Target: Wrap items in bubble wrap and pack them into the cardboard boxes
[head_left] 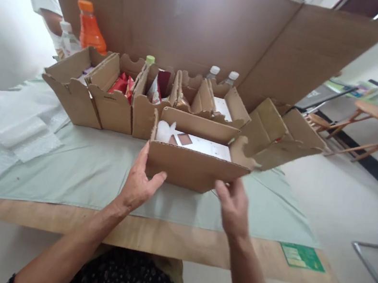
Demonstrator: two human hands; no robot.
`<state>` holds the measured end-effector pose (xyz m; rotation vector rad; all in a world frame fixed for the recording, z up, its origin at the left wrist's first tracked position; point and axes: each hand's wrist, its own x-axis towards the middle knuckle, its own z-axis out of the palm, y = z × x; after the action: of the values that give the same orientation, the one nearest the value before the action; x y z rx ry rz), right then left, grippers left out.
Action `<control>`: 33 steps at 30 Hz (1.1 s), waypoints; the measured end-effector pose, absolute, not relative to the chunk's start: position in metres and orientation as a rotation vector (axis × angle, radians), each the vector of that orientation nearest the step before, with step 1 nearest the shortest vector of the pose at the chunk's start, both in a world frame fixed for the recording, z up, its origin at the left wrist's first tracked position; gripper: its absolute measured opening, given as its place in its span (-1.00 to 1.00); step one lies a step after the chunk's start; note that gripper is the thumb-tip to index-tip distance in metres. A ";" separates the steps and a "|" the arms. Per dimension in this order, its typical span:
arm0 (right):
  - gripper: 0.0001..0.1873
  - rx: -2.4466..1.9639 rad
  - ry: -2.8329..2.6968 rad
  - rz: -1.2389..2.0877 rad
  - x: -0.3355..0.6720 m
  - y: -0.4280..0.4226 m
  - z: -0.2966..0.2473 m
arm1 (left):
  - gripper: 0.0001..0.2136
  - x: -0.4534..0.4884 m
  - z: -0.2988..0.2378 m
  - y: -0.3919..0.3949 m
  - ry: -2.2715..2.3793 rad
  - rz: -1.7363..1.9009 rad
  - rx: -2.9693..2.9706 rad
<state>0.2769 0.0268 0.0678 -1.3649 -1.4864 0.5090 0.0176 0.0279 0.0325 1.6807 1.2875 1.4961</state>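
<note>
A small open cardboard box [194,171] is gripped between my two hands, in front of a row of similar boxes. My left hand [142,179] wraps its left end, thumb on the near wall and fingers along the side. At the lower right corner, my right hand [232,205] holds the box with its thumb in front; its other fingers are partly hidden. Inside the box lie a white flat piece [206,147] with small marks, a brown square [185,139] and a white fluffy lump [165,131].
Several cardboard boxes [115,116] line the back of the cloth-covered table [94,183], before a tall cardboard panel [195,20]. Bubble wrap [25,132] lies left. An orange bottle [91,29] stands behind the boxes. A green packet [303,256] lies at the front right edge.
</note>
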 end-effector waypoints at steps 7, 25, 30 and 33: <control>-0.40 -1.255 -1.626 0.573 0.229 -0.042 0.071 | -0.47 -0.015 0.026 -0.081 1.504 1.457 1.524; -0.48 -1.114 -1.272 0.483 0.280 -0.022 0.048 | -0.14 0.055 0.042 -0.089 1.352 1.351 1.690; -0.52 -1.086 -1.188 0.425 0.331 0.042 0.031 | -0.07 0.102 0.039 -0.064 1.237 1.290 1.756; -0.49 -1.124 -1.169 0.375 0.371 0.072 0.026 | -0.02 0.140 0.034 -0.055 1.156 1.247 1.884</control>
<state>0.3714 0.0717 0.0261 -1.1244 -1.1687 0.3747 0.1398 -0.0550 0.0339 1.8840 1.1560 1.2473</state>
